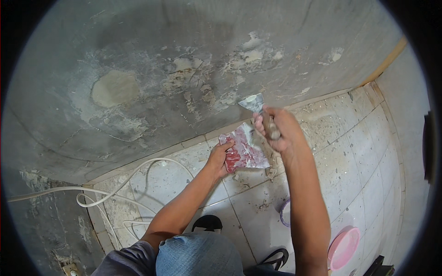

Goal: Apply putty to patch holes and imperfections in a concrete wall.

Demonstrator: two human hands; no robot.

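Observation:
My left hand (pixel 220 157) is closed on the left edge of a flat red piece (pixel 246 152) smeared with white putty; I cannot tell whether it is plastic. Wrapped in the fingers of my right hand (pixel 282 128) is the handle of a putty knife (pixel 253 102). Its blade points up and left toward the wall, with a pale dab of putty on it. The knife is above and to the right of the red piece, apart from it. Before me, the grey wall (pixel 152 37) has peeling paint and rough spots, with a smooth pale patch (pixel 116 88) at its left.
Crumbs and dust (pixel 324 124) lie along the tiled floor by the wall. A white cable (pixel 122 186) loops at the left. Beside my right forearm are a purple-rimmed container (pixel 285 212) and a pink basin (pixel 344 248). My knee (pixel 198 255) and sandals (pixel 208 223) are below.

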